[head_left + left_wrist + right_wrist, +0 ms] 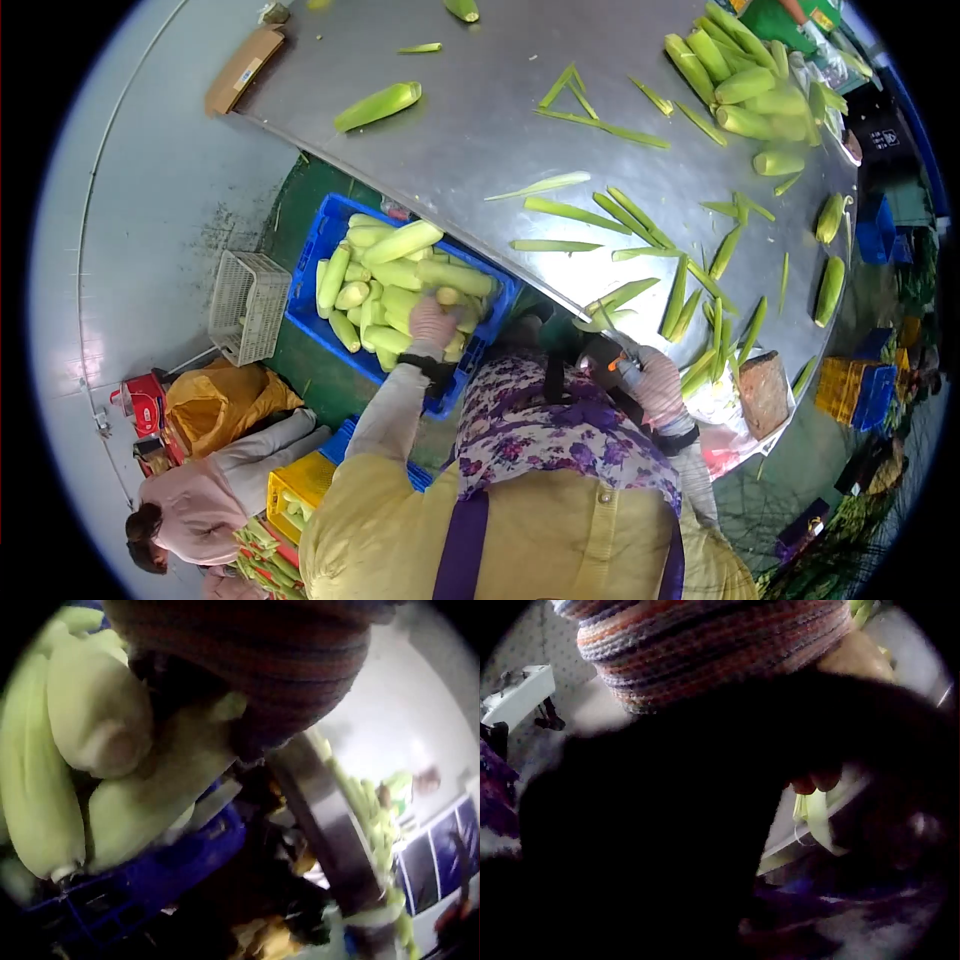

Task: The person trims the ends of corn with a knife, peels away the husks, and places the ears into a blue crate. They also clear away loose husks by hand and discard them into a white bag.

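Observation:
In a striped glove, my left hand (433,322) reaches down onto pale green ears of corn (403,242) in a blue crate (300,290). The left wrist view has the glove (270,675) directly over an ear (150,802); its fingers are hidden, so whether they grip is unclear. At the metal table's edge, my gloved right hand (658,385) holds a small metal tool (628,350) in front of the apron. The right wrist view shows curled fingertips (817,782) beside a pale husk strip (819,821); a dark shape covers most of that view.
Husk strips (570,212) and several ears lie across the metal table (450,150), with a corn pile (750,90) at the far right. A brick-like block (764,395) stands near the table edge. On the left are a white crate (248,305) and a bent-over person (200,510).

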`<state>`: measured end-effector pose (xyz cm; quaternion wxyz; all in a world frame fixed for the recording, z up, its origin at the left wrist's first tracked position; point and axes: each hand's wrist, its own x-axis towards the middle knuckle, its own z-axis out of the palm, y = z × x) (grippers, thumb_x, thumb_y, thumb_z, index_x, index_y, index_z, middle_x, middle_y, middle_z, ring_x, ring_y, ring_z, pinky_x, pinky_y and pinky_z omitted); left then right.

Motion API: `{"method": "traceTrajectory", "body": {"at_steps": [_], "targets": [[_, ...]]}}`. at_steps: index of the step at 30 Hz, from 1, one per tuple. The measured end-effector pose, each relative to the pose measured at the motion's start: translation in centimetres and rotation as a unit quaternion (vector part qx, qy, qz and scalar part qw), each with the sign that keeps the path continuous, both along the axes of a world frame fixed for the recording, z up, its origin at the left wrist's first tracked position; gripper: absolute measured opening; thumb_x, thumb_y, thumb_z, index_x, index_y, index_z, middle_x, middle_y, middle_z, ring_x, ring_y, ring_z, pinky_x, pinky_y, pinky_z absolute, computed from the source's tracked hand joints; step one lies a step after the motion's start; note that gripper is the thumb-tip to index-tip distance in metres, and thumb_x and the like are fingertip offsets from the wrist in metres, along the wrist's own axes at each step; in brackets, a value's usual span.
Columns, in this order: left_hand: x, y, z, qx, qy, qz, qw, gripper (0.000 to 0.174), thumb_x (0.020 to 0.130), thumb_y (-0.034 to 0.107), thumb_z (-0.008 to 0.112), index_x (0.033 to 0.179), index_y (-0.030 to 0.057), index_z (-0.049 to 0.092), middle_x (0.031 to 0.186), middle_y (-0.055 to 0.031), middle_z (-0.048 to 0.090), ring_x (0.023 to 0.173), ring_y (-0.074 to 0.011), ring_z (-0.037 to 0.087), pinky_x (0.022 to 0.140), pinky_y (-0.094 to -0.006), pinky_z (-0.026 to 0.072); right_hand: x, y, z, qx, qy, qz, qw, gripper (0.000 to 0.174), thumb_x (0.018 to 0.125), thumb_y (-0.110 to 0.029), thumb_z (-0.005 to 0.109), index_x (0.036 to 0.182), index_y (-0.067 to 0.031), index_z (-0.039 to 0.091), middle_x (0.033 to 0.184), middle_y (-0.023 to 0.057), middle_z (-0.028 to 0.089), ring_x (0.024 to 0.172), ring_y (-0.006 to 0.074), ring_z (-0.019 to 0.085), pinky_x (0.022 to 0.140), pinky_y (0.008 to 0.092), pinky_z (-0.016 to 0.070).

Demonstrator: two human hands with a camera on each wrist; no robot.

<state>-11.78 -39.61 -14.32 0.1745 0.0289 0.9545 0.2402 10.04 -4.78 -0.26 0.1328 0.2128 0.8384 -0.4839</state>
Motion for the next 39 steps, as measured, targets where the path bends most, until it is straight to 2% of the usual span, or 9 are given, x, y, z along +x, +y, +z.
{"method": "traceTrajectory", "body": {"at_steps": [4,8,11,14,17,24,28,34,39], "targets": [[-3.6,-9.8,-4.1,0.315,0.002,0.215,0.924,0.063,0.085,0.029,0.078,0.131,-0.0066,0.052,0.096,-0.0088,0.066,0.079,-0.0218,0.06,0.074,-0.0336,0.0525,-0.3,0.3,0.9,0.041,-0.017,-0.005,0.999,0.043,0.089,-0.021,0.067,0.13,-0.0098,0.065,0.108,0.0206,0.071,0.1,0.0374,0.067,0.089,0.0406,0.0517],[-6.7,-11.5,-0.2,0.362,-0.139,0.373,0.843,0.047,0.085,0.04,0.077,0.106,0.0017,0.059,0.081,-0.007,0.065,0.056,-0.0157,0.057,0.052,-0.03,0.046,-1.4,0.1,0.7,0.059,-0.002,0.029,0.998,0.042,0.089,-0.022,0.068,0.129,-0.0083,0.064,0.105,0.0202,0.071,0.096,0.0374,0.067,0.086,0.0403,0.0525],[-7.2,-11.1,-3.5,0.19,-0.197,0.327,0.904,0.035,0.089,0.043,0.073,0.099,0.0126,0.06,0.076,-0.0022,0.064,0.057,-0.0143,0.061,0.05,-0.0281,0.0432,-1.6,-0.4,0.3,0.054,0.014,0.039,0.998,0.042,0.089,-0.023,0.069,0.127,-0.0067,0.064,0.103,0.02,0.071,0.094,0.0375,0.067,0.083,0.04,0.0531],[-7.5,-11.9,-10.8,-0.01,-0.132,0.151,0.98,0.056,0.084,0.053,0.075,0.104,0.0029,0.06,0.076,-0.0065,0.067,0.058,-0.016,0.063,0.051,-0.0304,0.0479,-1.6,-0.9,-0.2,0.03,0.044,0.042,0.998,0.042,0.089,-0.023,0.069,0.127,-0.0057,0.064,0.102,0.0199,0.071,0.092,0.0372,0.068,0.082,0.0398,0.0534],[-5.6,-5.6,-1.6,0.053,-0.226,0.253,0.939,0.083,0.081,0.062,0.071,0.125,-0.0077,0.058,0.105,-0.0236,0.072,0.098,-0.0334,0.07,0.088,-0.0401,0.0534,-1.4,-1.0,-1.0,0.035,0.058,0.048,0.997,0.042,0.09,-0.024,0.069,0.127,-0.0052,0.064,0.101,0.0199,0.071,0.091,0.036,0.068,0.081,0.0398,0.0534],[-3.7,-3.8,2.7,-0.132,0.23,-0.077,0.961,0.066,0.084,0.039,0.073,0.13,-0.0045,0.057,0.132,-0.0263,0.058,0.121,-0.0445,0.054,0.102,-0.0479,0.0458,-1.3,-0.8,0.9,0.021,0.012,0.026,0.999,0.042,0.088,-0.023,0.07,0.125,-0.0036,0.064,0.099,0.0192,0.071,0.09,0.0334,0.069,0.083,0.0394,0.0536],[-1.2,-2.8,-1.5,-0.258,0.186,-0.24,0.917,0.078,0.09,0.061,0.055,0.148,0.0094,0.047,0.155,-0.0199,0.041,0.144,-0.0388,0.035,0.115,-0.0543,0.0272,-0.9,0.2,1.0,0.043,0.04,0.01,0.998,0.042,0.088,-0.028,0.07,0.122,-0.0031,0.066,0.101,0.0212,0.071,0.094,0.0372,0.068,0.085,0.0423,0.0526],[-3.9,-1.2,4.5,-0.275,0.055,-0.342,0.897,0.086,0.082,0.058,0.067,0.15,0.0095,0.045,0.159,-0.0185,0.035,0.144,-0.0383,0.036,0.113,-0.0544,0.0337,0.6,1.9,2.2,0.045,0.024,-0.057,0.997,0.034,0.092,-0.028,0.066,0.117,-0.0055,0.068,0.1,0.0206,0.071,0.095,0.0372,0.068,0.084,0.0423,0.0518],[-10.9,7.6,3.0,0.081,0.236,-0.299,0.921,0.053,0.081,0.034,0.075,0.125,0.0061,0.065,0.121,-0.0239,0.065,0.107,-0.0404,0.064,0.093,-0.0471,0.052,2.1,3.2,2.1,0.0,-0.012,-0.213,0.977,0.034,0.09,-0.03,0.07,0.108,-0.0002,0.072,0.089,0.0121,0.073,0.082,0.0201,0.069,0.078,0.0342,0.0514]]}}
